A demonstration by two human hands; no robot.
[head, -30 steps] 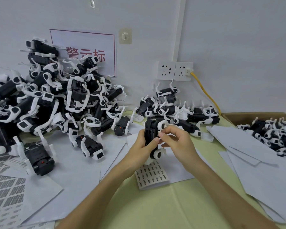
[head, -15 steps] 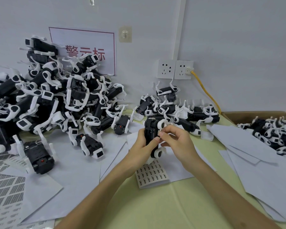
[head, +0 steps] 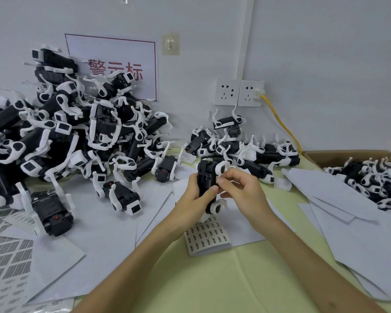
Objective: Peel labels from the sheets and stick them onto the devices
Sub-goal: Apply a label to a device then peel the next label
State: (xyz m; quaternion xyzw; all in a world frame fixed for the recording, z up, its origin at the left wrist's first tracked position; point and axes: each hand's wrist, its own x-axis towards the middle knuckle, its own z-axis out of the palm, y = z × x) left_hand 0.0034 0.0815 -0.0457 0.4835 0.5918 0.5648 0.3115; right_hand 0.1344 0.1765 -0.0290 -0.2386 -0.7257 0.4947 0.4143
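**Device** [head: 207, 177]: blk-and-white unit w/ rounded white end pieces, held upright just above the worktop [head: 235, 279], directly in front of the person, ctr of view.

**Left hand** [head: 195, 196]: grip clamped round the device's body from the left, thumb across its near face.

**Right hand** [head: 239, 188]: grip drawn together, thumb and forefinger pinching a small pale label [head: 217, 178] against the device's right edge; other fingers loosely curled. Print on the label too small to read.

**Below the hands:** label sheet [head: 207, 236] w/ rows of small dark-printed labels, lying flat on white paper, its far end hidden by the device's lower end.

**Left:** large pile of devices [head: 77, 136], same type, heaped against the wall; a few strays lie on paper at its foot. Grid-patterned sheets [head: 5, 256] lie at the far-left near edge.

**Back ctr:** smaller pile [head: 264, 154] by the wall.

**Right:** cardboard box [head: 348, 154] holding more devices; overlapping blank white sheets [head: 348, 211] lie between box and hands.

**Wall:** white sign [head: 113, 64] w/ red border and red characters, lower part covered by the large pile; clear adhesive hook [head: 171, 44]; double socket [head: 238, 92] w/ yellow cable [head: 280, 125] plugged into the right outlet, running down toward the box.
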